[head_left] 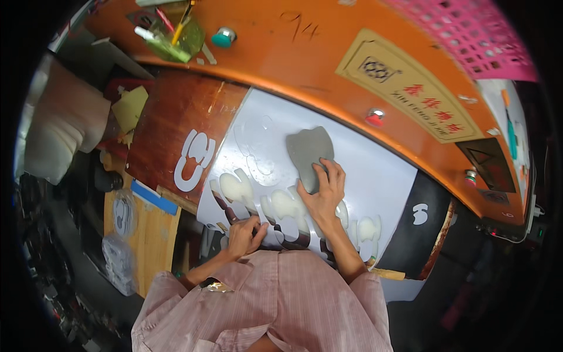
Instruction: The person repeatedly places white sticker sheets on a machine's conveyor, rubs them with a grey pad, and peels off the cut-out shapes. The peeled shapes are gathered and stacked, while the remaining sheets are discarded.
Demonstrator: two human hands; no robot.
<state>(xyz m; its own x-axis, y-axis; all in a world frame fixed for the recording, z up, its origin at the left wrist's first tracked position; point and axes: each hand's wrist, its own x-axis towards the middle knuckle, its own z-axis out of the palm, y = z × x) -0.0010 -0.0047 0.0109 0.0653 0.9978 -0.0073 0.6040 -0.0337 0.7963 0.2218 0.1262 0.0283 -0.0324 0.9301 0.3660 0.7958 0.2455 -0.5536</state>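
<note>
A white sheet [366, 173] lies in front of me, with a row of curved cut-outs along its near side. Pale oval shapes [287, 205] show among the cut-outs. My right hand [325, 199] grips the narrow near end of a flat grey plate [308, 149] with curved sides, thumb on its left and fingers on its right. The plate rests on or just over the sheet; I cannot tell which. My left hand [243, 237] is curled at the sheet's near edge, beside the leftmost cut-outs, and what its fingers hold, if anything, is hidden.
Across the far side runs an orange machine beam [275, 53] with a teal button [223, 37] and a red button [375, 117]. White cut pieces [186, 170] lie on the brown board at left. Another white piece [420, 214] lies on the black surface at right. Plastic bags [119, 264] sit lower left.
</note>
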